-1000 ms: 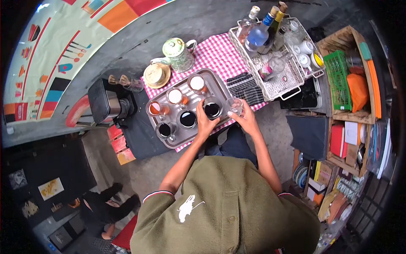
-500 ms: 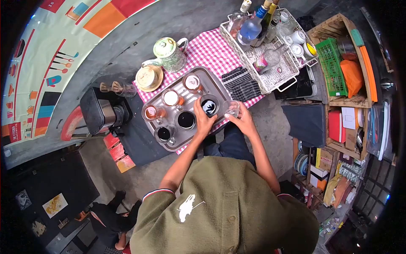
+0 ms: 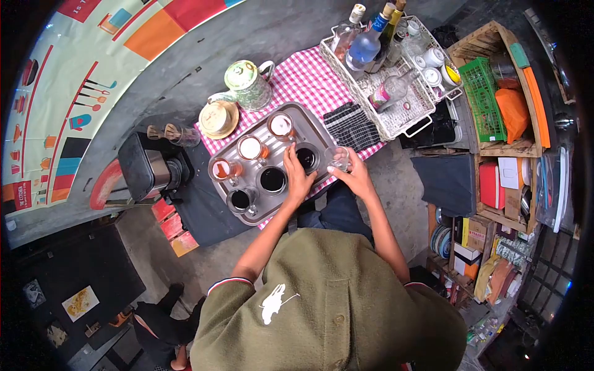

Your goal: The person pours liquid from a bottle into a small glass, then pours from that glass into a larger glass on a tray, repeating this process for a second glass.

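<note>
My left hand [image 3: 299, 178] curls around the near left side of a glass cup [image 3: 307, 159] of dark liquid at the right end of the grey tray [image 3: 255, 210]. Just right of it, beside the tray's edge, my right hand [image 3: 356, 174] grips a small clear glass [image 3: 338, 157]. Two more glass cups of dark liquid, a middle cup [image 3: 272, 179] and a left cup [image 3: 240, 199], stand on the tray. Behind them is a row of three amber drinks with pale tops: a right one [image 3: 281, 124], a centre one [image 3: 250, 148] and a left one [image 3: 221, 168].
A green patterned teapot [image 3: 249, 86] and a lidded pot on a saucer [image 3: 216, 119] stand behind the tray on a checked cloth [image 3: 297, 74]. Right of the tray lie a dark striped cloth [image 3: 351, 125] and a white wire basket [image 3: 413, 117] with bottles. A coffee machine [image 3: 145, 167] is left.
The cup in my left hand sits slightly lower in view, and the pale reflection on its dark liquid has shrunk. My right hand keeps the small glass in nearly the same place.
</note>
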Demonstrator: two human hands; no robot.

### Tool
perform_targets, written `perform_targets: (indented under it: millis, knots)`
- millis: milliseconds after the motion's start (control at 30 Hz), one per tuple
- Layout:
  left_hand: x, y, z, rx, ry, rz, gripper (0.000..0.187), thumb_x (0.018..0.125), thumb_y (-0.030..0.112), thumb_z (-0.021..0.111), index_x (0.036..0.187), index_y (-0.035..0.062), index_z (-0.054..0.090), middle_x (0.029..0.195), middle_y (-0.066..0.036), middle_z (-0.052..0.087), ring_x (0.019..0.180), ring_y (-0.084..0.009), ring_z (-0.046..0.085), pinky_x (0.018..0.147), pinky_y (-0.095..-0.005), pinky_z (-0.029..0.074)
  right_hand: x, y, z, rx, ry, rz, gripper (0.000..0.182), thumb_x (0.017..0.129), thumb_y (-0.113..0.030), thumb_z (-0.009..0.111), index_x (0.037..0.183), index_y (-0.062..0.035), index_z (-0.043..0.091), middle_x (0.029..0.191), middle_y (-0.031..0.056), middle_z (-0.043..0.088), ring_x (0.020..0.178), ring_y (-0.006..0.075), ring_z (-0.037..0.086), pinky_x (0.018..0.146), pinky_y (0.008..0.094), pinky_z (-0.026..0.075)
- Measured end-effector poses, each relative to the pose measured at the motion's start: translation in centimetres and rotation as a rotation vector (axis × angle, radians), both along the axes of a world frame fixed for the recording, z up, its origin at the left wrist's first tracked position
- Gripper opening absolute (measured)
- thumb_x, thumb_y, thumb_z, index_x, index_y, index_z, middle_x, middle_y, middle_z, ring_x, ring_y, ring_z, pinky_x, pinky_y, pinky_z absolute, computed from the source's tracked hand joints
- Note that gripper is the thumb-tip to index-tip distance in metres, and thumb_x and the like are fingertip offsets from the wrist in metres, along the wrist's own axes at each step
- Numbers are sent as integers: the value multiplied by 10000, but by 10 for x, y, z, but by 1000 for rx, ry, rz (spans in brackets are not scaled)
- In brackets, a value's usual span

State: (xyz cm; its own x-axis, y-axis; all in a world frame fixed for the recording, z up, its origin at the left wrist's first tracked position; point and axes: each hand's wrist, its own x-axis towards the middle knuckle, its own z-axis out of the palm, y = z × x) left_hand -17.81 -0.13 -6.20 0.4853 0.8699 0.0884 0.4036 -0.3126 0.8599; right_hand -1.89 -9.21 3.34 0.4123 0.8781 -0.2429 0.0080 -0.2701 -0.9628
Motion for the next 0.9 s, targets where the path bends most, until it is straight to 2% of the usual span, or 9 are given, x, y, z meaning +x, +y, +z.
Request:
perform_targets:
  millis: [267, 400, 500, 567, 633, 667, 767, 800, 900]
  knots:
    - [-7, -2, 11, 105, 77, -69, 1088, 652, 113, 848, 1525, 30, 205, 1543, -323, 148, 1446, -536, 129, 1183, -565, 188, -3, 0, -17, 73, 6, -23, 584, 811, -210, 826, 1276, -21, 528, 1090, 85, 622, 988, 151, 639, 836, 309, 540]
    - [-11, -9, 29, 180, 145, -182, 1101, 638, 140, 854, 1522, 21, 208, 1564, -302, 147, 1446, -532, 153, 1181, -568, 208, -6, -2, -14, 88, -10, -34, 587, 808, -189, 825, 1280, -20, 521, 1085, 83, 627, 989, 148, 640, 833, 307, 539]
    - [-13, -15, 39, 189, 101, -275, 1091, 639, 151, 856, 1519, 23, 224, 1565, -290, 157, 1452, -521, 156, 1178, -566, 217, -10, -4, -10, 114, 1, -46, 583, 805, -174, 823, 1279, -18, 521, 1089, 82, 635, 987, 148, 642, 832, 307, 539]
    - [-13, -14, 45, 137, 35, -330, 1015, 681, 180, 844, 1493, -4, 263, 1533, -273, 248, 1436, -475, 243, 1165, -530, 263, -13, -5, -5, 117, 17, -49, 584, 802, -164, 821, 1279, -15, 519, 1107, 87, 641, 987, 148, 645, 832, 308, 539]
    - [-10, -11, 55, 52, -62, -396, 973, 705, 194, 836, 1477, -20, 284, 1504, -265, 310, 1413, -452, 305, 1154, -507, 291, -13, -8, -5, 113, 11, -27, 611, 801, -113, 799, 1321, -13, 496, 1177, 90, 613, 1058, 152, 617, 887, 310, 525]
    - [-8, -10, 60, 45, -94, -411, 926, 745, 210, 816, 1468, -42, 295, 1484, -260, 362, 1395, -405, 371, 1155, -450, 313, -13, -8, -4, 113, 8, -17, 627, 800, -88, 788, 1343, -11, 484, 1212, 92, 599, 1094, 154, 603, 914, 310, 519]
    - [-2, -7, 70, -102, -185, -480, 911, 747, 198, 806, 1461, -54, 299, 1466, -265, 390, 1359, -407, 422, 1121, -439, 359, -16, -9, 2, 101, -44, -22, 632, 795, -61, 775, 1352, -10, 480, 1228, 96, 603, 1111, 156, 600, 925, 320, 520]
    - [1, -6, 74, -62, -215, -471, 891, 749, 195, 797, 1452, -57, 311, 1440, -261, 427, 1327, -397, 464, 1099, -437, 383, -17, -9, 10, 95, -79, -27, 641, 793, -47, 771, 1361, -5, 475, 1235, 98, 604, 1119, 159, 598, 926, 320, 520]
    - [10, -3, 84, -51, -211, -452, 861, 750, 168, 789, 1453, -27, 330, 1373, -247, 503, 1284, -383, 513, 1069, -444, 410, -16, -8, 8, 160, -103, -84, 645, 781, -162, 817, 1327, -18, 505, 1179, 129, 653, 1072, 188, 638, 870, 343, 529]
